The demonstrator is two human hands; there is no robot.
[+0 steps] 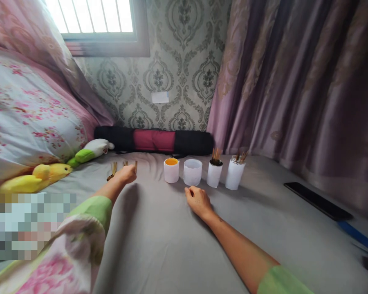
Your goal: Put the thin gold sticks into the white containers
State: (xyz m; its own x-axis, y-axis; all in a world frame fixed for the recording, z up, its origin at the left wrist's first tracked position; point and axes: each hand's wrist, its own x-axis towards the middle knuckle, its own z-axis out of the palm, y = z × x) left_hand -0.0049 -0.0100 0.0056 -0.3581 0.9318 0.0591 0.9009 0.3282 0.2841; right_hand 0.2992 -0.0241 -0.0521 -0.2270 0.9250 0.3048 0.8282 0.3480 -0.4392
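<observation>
My left hand (126,174) is closed around a bundle of thin brown sticks (114,168) that poke out above and left of the fist, held just over the grey sheet (159,237). My right hand (198,201) rests on the sheet with its fingers curled, holding nothing that I can see, a short way in front of a row of white cups. The leftmost cup (171,170) holds something orange. The second cup (192,172) looks empty. The third cup (214,172) and the fourth cup (234,173) have brown sticks standing in them.
A black and red rolled bag (155,140) lies along the patterned wall behind the cups. Yellow (33,179) and green-white (90,151) soft toys lie at the left by a floral pillow. A dark flat bar (317,200) and a blue strip (358,235) lie at the right near the curtain.
</observation>
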